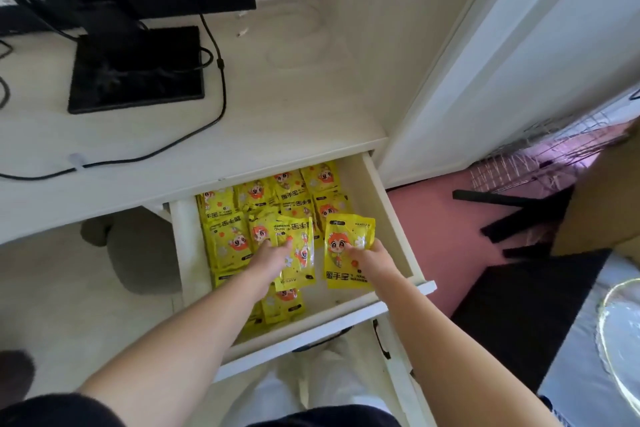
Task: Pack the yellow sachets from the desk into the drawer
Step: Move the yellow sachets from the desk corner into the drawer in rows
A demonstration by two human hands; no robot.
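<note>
Left sachet point(297, 255) is gripped by left hand point(268, 255), right sachet point(346, 246) by right hand point(372, 258), over drawer point(393, 218). Both are best laid flat on the bare front-right floor, edges aligned.

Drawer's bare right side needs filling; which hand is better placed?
Likely the right hand: its sachet is over the drawer's bare side; the left hand holds another sachet over the stacked sachets.

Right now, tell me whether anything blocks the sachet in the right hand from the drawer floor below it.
Nothing visible does. The right hand holds its sachet over the open drawer's right side, where bare floor shows; packed sachets lie left and behind.
</note>
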